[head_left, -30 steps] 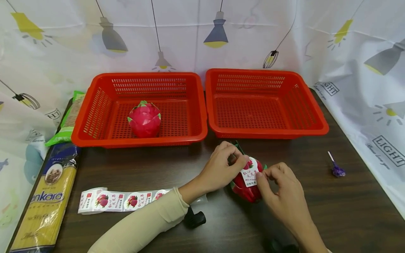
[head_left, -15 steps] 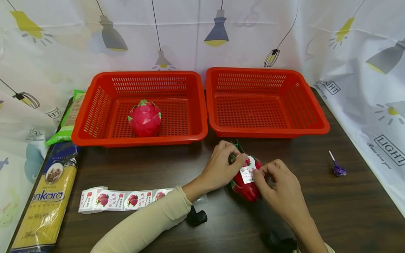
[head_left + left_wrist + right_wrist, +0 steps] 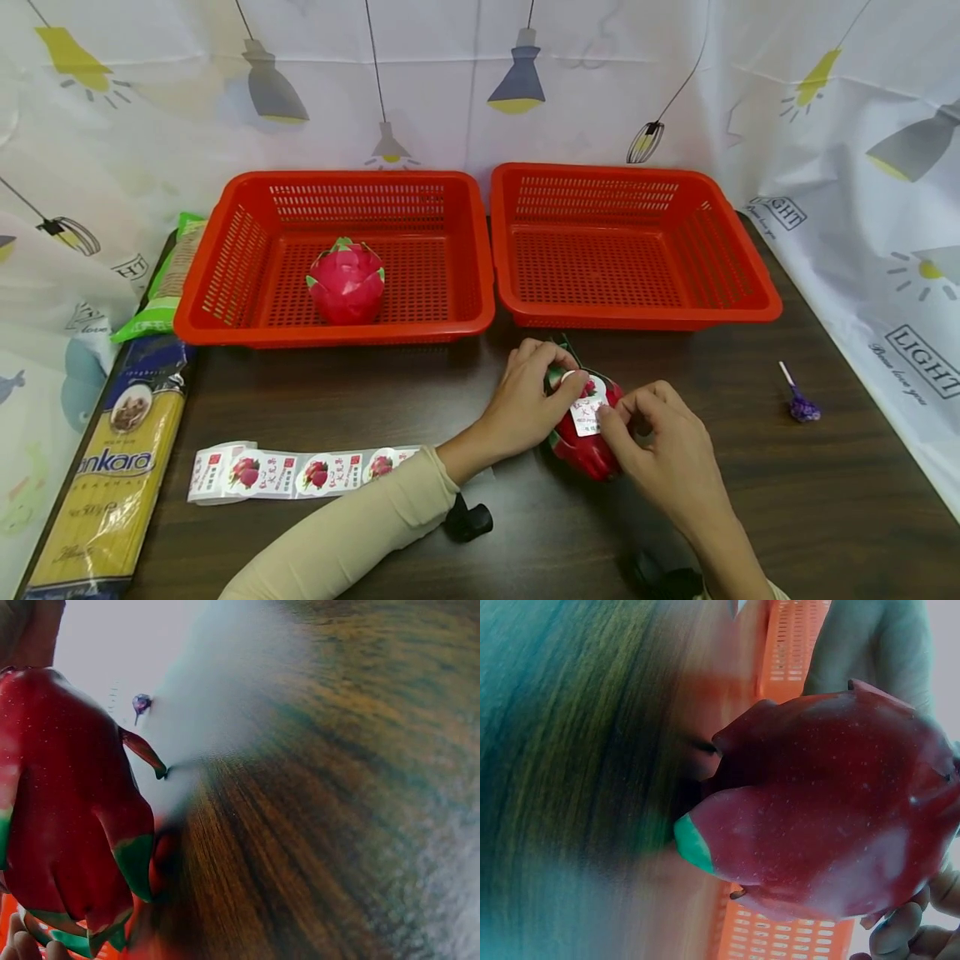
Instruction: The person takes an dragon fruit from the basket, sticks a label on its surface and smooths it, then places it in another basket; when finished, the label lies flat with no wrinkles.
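Note:
A red dragon fruit (image 3: pixel 587 457) with green-tipped scales lies on the dark table, below the right basket. On its upper side is a white printed sticker (image 3: pixel 587 421). My left hand (image 3: pixel 525 404) holds the sticker's upper left edge, its thumb at the rim and its fingers bent by the fruit's stem end. At the sticker's right edge, my right hand (image 3: pixel 663 446) pinches with thumb and forefinger. Both wrist views show the fruit's underside close up, the sticker hidden there; curled fingertips (image 3: pixel 896 930) show at its edge in the right wrist view.
Another dragon fruit (image 3: pixel 346 285) sits in the left red basket (image 3: pixel 333 335). Beside it stands a second red basket (image 3: pixel 637 317). A sticker strip (image 3: pixel 300 473), a spaghetti pack (image 3: pixel 112 475) and a green bag (image 3: pixel 161 283) lie left. A purple lollipop (image 3: pixel 802 407) lies right.
My right thumb has shifted slightly left over the sticker, and the sticker's lower end has moved a little left. My left hand stays nearly in place.

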Available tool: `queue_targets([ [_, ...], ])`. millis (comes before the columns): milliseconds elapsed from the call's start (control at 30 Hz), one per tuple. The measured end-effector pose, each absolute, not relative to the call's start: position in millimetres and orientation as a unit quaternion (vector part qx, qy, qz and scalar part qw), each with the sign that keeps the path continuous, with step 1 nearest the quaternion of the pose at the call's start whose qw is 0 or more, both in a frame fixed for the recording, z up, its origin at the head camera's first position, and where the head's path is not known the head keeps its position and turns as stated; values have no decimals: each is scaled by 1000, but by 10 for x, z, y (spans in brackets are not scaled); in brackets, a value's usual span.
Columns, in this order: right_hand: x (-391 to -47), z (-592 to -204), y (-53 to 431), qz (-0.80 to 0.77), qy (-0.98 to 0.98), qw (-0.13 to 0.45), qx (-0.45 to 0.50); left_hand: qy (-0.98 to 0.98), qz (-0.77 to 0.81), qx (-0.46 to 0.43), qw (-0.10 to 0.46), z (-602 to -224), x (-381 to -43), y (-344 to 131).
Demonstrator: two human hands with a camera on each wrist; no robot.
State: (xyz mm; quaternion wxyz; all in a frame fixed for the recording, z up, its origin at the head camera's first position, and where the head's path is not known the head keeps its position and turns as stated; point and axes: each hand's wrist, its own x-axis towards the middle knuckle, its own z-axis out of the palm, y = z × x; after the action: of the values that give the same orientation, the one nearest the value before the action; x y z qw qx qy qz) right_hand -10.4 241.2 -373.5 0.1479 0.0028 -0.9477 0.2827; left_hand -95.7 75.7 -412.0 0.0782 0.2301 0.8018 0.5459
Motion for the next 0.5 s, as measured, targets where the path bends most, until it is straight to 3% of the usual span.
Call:
queue_targets([
  [500,-48,-3765,2476,320,-934,153,40,793,561,228,64,-4141,-950,765],
])
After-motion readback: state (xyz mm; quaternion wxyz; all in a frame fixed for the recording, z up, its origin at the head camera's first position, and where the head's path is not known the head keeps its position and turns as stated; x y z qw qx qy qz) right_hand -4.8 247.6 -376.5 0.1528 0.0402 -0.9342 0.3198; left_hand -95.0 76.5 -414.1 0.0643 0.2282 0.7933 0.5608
